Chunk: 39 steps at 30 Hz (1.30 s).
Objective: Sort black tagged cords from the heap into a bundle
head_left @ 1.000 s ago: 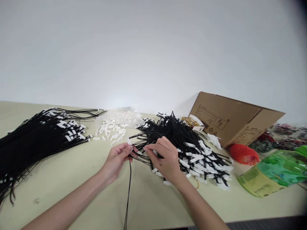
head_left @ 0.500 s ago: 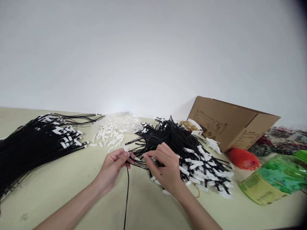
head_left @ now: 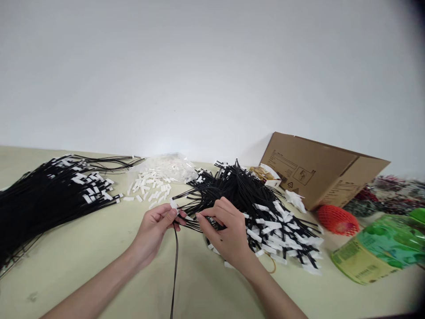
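My left hand (head_left: 155,230) pinches a black cord (head_left: 174,261) near its top, where a small white clip (head_left: 173,204) sticks up past the fingertips. The cord hangs down toward me off the table's front. My right hand (head_left: 226,231) is closed in a pinch at the near left edge of a big heap of black cords with white tags (head_left: 262,212), fingertips on a strand close to my left hand. What the right fingers grip is too thin to name.
A second bundle of tagged black cords (head_left: 49,195) lies at the left. Loose white clips (head_left: 151,188) spill from a clear bag (head_left: 166,166) behind my hands. A tipped cardboard box (head_left: 318,170), an orange net (head_left: 337,219) and green packets (head_left: 378,250) sit at the right.
The view shifted slightly, so the table sits a little lower in the frame. Both hands stay together at the heap's edge, their fingers shifting only a little on the cord.
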Each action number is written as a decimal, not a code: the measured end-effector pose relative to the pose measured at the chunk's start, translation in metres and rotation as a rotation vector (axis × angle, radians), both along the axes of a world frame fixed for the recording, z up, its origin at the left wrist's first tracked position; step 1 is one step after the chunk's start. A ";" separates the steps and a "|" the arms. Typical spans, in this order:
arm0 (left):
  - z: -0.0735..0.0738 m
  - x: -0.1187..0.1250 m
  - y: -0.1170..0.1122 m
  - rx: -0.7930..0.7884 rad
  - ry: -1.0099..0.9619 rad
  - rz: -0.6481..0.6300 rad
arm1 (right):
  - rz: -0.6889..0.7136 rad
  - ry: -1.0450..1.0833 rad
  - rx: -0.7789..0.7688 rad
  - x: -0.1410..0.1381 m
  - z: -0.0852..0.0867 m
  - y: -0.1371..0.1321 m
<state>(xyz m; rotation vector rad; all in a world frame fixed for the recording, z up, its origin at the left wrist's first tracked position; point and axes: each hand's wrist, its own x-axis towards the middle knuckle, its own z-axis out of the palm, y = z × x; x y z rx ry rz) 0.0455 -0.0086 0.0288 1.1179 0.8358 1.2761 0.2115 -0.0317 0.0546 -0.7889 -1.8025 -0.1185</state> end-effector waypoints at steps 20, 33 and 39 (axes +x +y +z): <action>-0.001 0.002 -0.006 0.109 0.135 -0.064 | 0.024 0.011 -0.123 -0.007 -0.006 -0.001; -0.004 0.007 -0.004 -0.039 0.011 -0.074 | -0.093 -0.054 0.006 -0.013 -0.017 0.003; -0.003 -0.002 0.005 -0.151 -0.209 -0.028 | -0.109 -0.371 0.281 -0.012 -0.030 0.009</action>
